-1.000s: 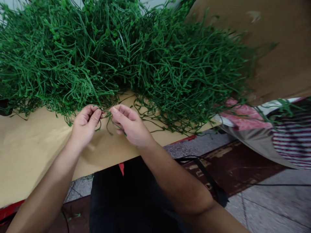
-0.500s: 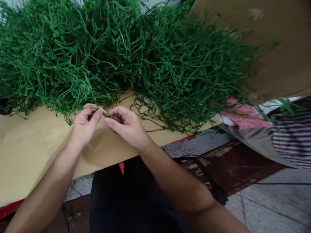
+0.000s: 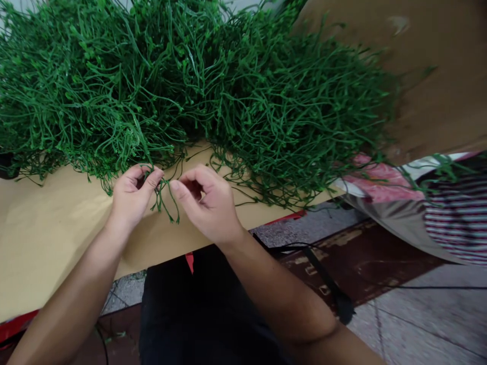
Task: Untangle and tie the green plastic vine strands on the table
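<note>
Thumb and fingers of my left hand [image 3: 134,191] pinch a thin green plastic stem [image 3: 163,201], whose branched ends hang over the tan tabletop [image 3: 57,218]. Just to the right, my right hand [image 3: 209,203] is closed, thumb tip near the index finger, beside the stem's upper bend; what it pinches, if anything, is too small to make out. Beyond both hands lies a large heap of green stems [image 3: 190,86], its loose strands reaching close to my fingers.
A brown board or box [image 3: 441,86] stands at the upper right. Below it are pink cloth [image 3: 384,180] and striped fabric [image 3: 456,218]. A black strap [image 3: 331,284] hangs past the table's front edge, above the tiled floor.
My right hand has moved slightly right, away from my left. The stem's branched ends now hang visibly between the hands. My left hand has kept its pinch and place.
</note>
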Demonstrator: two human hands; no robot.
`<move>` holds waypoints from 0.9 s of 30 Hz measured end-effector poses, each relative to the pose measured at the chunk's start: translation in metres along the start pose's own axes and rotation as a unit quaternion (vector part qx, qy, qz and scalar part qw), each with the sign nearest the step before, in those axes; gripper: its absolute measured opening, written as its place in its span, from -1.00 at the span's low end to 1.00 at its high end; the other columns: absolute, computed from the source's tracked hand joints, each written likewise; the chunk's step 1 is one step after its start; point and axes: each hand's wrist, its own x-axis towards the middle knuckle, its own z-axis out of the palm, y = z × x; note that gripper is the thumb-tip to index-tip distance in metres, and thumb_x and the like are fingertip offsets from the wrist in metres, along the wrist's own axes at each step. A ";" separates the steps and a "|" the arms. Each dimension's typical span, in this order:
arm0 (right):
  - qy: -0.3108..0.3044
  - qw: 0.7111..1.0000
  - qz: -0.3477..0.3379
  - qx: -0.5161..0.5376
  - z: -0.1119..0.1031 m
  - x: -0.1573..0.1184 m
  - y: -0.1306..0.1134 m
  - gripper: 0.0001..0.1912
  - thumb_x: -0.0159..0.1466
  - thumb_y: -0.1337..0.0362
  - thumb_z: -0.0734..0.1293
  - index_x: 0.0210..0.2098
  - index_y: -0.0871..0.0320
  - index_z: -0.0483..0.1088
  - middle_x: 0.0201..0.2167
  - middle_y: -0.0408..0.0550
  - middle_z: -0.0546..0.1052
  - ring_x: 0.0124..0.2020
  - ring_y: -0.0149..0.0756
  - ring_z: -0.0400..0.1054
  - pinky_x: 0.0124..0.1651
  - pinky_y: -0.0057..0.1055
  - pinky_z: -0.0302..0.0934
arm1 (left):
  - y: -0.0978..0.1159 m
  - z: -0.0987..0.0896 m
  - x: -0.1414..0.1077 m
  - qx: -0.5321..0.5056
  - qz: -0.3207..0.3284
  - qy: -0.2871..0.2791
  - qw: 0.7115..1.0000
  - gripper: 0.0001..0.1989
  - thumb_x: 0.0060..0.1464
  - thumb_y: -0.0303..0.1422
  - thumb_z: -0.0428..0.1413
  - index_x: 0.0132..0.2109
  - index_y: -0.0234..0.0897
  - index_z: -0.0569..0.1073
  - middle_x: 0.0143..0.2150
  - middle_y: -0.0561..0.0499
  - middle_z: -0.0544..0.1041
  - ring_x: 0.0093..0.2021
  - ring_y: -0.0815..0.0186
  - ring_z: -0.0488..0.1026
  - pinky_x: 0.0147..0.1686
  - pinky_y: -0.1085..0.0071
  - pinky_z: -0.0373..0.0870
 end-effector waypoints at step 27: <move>-0.042 0.987 0.120 0.098 0.014 0.008 0.019 -0.86 0.21 0.25 0.21 -0.43 0.14 0.14 -0.60 -0.26 0.16 -0.61 -0.52 0.01 -0.56 -0.49 -0.08 | 0.005 -0.001 -0.001 -0.017 -0.014 -0.061 0.998 -0.88 -0.11 -0.33 0.24 -0.38 -0.27 0.51 -0.50 0.09 0.45 -0.49 0.46 0.33 -0.40 0.49 0.32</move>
